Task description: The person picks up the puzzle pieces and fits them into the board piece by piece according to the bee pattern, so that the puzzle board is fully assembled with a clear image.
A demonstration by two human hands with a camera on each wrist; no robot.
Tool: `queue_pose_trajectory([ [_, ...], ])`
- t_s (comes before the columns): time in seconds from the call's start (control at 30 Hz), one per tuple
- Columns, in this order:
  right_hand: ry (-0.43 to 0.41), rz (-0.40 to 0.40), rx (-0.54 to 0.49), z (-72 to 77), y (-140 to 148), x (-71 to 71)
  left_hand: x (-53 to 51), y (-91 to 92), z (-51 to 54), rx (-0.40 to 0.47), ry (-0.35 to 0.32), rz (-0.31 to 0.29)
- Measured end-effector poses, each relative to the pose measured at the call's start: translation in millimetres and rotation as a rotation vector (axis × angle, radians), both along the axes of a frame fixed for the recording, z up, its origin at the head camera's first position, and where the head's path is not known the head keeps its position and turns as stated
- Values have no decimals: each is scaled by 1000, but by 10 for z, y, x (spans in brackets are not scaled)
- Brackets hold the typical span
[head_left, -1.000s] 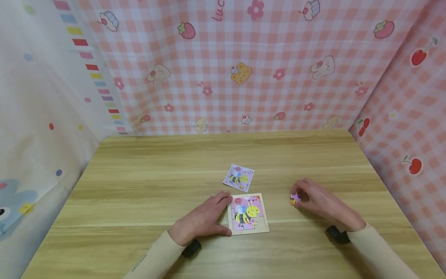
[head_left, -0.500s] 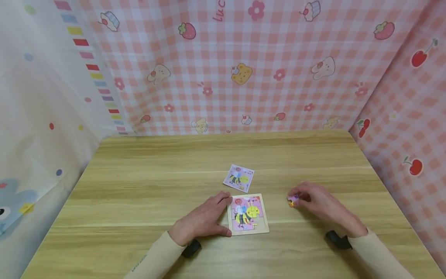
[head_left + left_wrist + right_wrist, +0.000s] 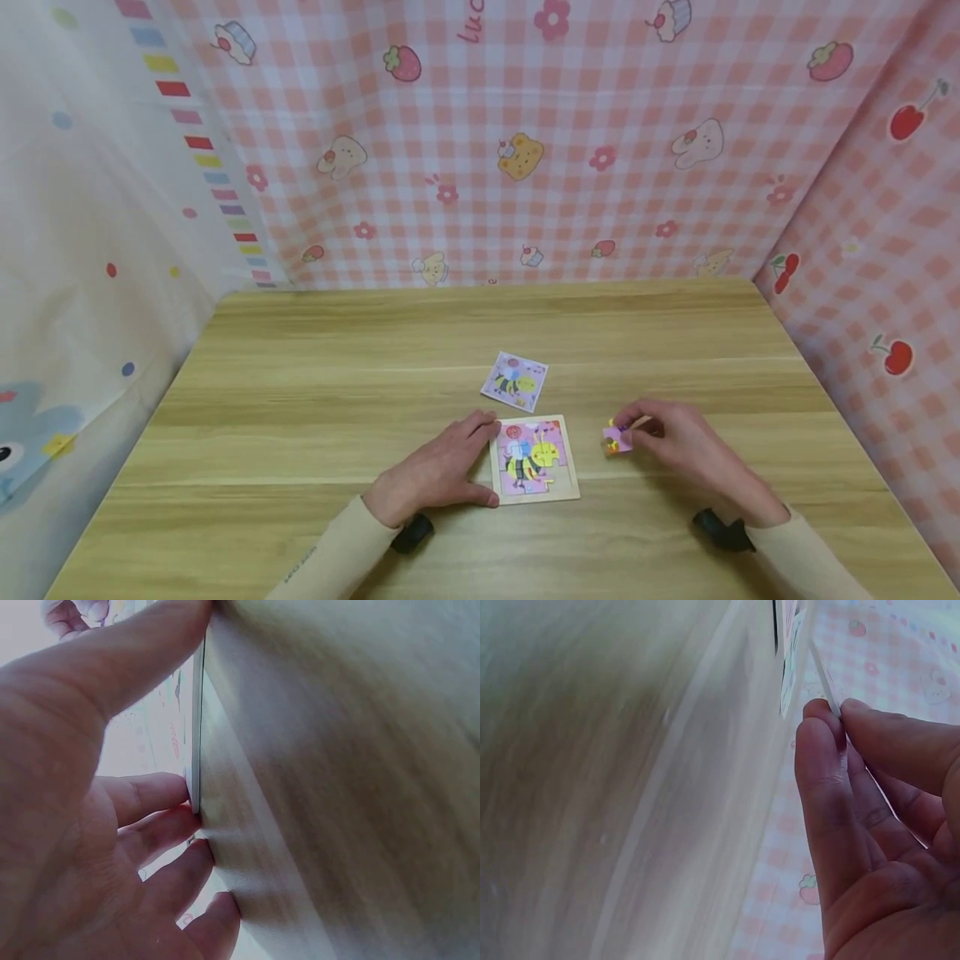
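Observation:
A square wooden jigsaw tray [image 3: 573,479] lies on the table, with a partly assembled bee picture in it and bare wood at its lower right. My left hand [image 3: 431,475] rests at the tray's left side, thumb at the near corner and fingertips at the far corner. In the left wrist view, its fingers [image 3: 150,793] are spread and touch the tray's thin edge. To the right of the tray, my right hand [image 3: 675,437] pinches a pink and yellow jigsaw piece [image 3: 617,440] above the table. The right wrist view shows the piece [image 3: 824,679] edge-on between thumb and fingertips.
Behind the tray lies a small square picture card [image 3: 514,382] of the same bee. The wooden table [image 3: 337,358] meets a pink checked curtain [image 3: 420,125] at the back, with further cloth at both sides. Each wrist wears a black device [image 3: 412,534].
The right hand has moved left toward the tray with the jigsaw piece, and more of the piece's face shows. The left hand and the tray have stayed in place.

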State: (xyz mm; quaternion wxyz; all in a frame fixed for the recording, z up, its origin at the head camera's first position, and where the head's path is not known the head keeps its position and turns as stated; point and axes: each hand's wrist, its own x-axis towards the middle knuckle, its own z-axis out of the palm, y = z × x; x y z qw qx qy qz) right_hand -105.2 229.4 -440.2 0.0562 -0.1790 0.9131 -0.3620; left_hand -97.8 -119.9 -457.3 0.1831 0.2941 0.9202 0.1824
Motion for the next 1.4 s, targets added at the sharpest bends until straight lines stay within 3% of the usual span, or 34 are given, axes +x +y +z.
queue_pose_trajectory([
  [0.47, 43, 60, -114, 15, -216, 104, -2, 2, -9, 1, 11, -2],
  [0.93, 76, 98, -128, -16, -361, 167, 1, -1, -7, 15, 10, -4],
  [1.4, -32, 113, -83, -34, -472, 173, 2, 7, 11, 11, 1, 1],
])
